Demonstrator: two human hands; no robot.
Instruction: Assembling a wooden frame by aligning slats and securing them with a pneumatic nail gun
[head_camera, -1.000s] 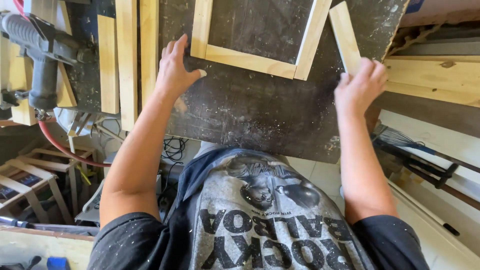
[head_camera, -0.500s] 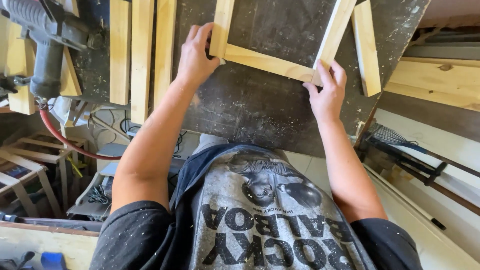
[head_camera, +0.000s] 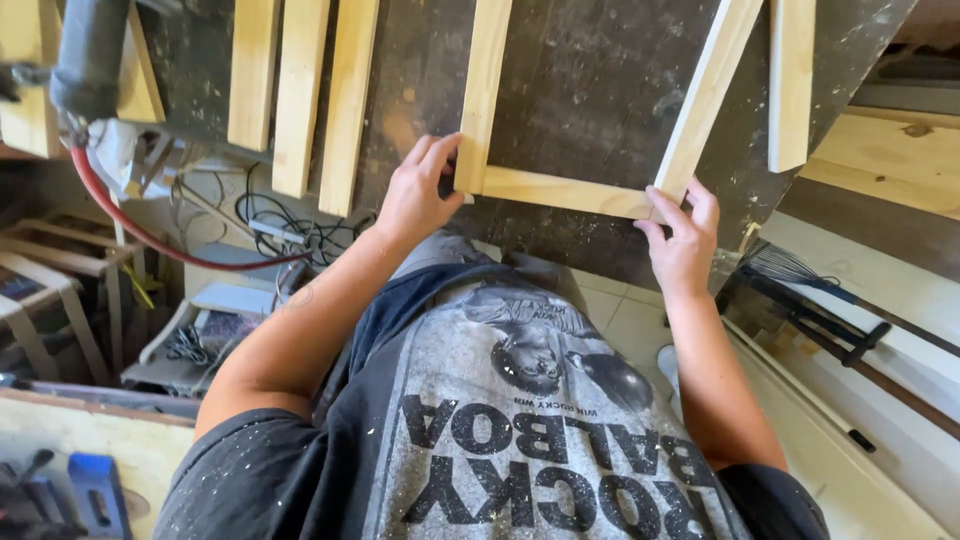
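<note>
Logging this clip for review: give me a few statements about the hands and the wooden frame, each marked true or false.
1. The left hand grips the wooden frame at its near left corner. True.
2. The right hand holds a hammer. False: it rests at the frame's near right corner.
3. The frame lies on a dark workbench. True.
4. Loose wooden slats lie right of the frame only. False: several lie to its left.
</note>
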